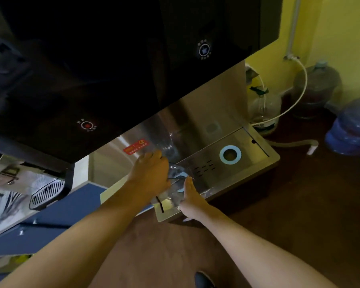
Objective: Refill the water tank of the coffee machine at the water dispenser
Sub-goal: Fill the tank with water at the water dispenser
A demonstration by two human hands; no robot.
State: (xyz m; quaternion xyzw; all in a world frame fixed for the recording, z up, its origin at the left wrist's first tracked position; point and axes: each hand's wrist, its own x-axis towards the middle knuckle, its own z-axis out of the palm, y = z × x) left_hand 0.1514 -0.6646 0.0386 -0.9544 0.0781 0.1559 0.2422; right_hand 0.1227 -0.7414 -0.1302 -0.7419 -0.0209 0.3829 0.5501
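Your two hands hold the water tank (176, 183) between them, over the left part of the steel drip tray (264, 161) of the water dispenser (204, 115). Your left hand (149, 175) is at 9 o'clock of the tank, and its fingers curl over the upper edge of the tank. Your right hand (192, 196) is at 4 o'clock of it, with the fingers straight and together, and the palm presses flat on the side of the tank. Whether the tank touches the tray, you cannot tell.

The tray is of brushed steel with small drain slots and a light blue ring (230, 154) at 2 o'clock of the tank. Above it hangs the black glass front panel (112, 69), where a red round button (87, 125) glows. A red sticker (136, 146) is on the steel back wall. The floor (299, 215) is dark brown, the wall (341, 38) is yellow. Large water bottles (349, 129) stand on the floor at 2 o'clock, and a white hose (299, 90) runs near them.

The tank is of clear plastic, and the blur hides its shape.
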